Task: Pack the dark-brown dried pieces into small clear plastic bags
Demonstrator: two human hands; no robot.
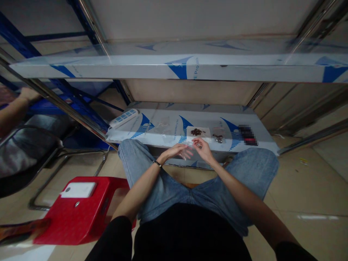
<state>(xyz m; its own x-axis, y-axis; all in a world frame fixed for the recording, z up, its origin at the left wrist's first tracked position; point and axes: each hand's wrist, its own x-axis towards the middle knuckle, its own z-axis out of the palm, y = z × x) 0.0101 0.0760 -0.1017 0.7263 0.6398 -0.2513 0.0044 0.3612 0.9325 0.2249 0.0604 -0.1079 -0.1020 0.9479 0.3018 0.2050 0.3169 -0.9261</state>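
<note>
Above my lap, at the shelf's front edge, my left hand (180, 150) holds a small clear plastic bag (189, 144); its fingers are somewhat blurred. My right hand (201, 148) is closed in a pinch right beside the bag's upper end. What sits between those fingertips is too small to make out. Just beyond the hands, a pile of small dark brown pieces (198, 132) lies on a white sheet (207, 133). To the right of it rests a clear bag with brown pieces inside (218, 138). Thin clear plastic bags (163, 127) lie flat on the left.
A white power strip (124, 118) sits at the left of the film-covered lower shelf (174, 108); a pixelated dark object (248, 135) is at its right. An upper shelf (122, 69) spans overhead. A red stool (73, 214) bears a white device (78, 190). Another person's arm (16, 108) shows far left.
</note>
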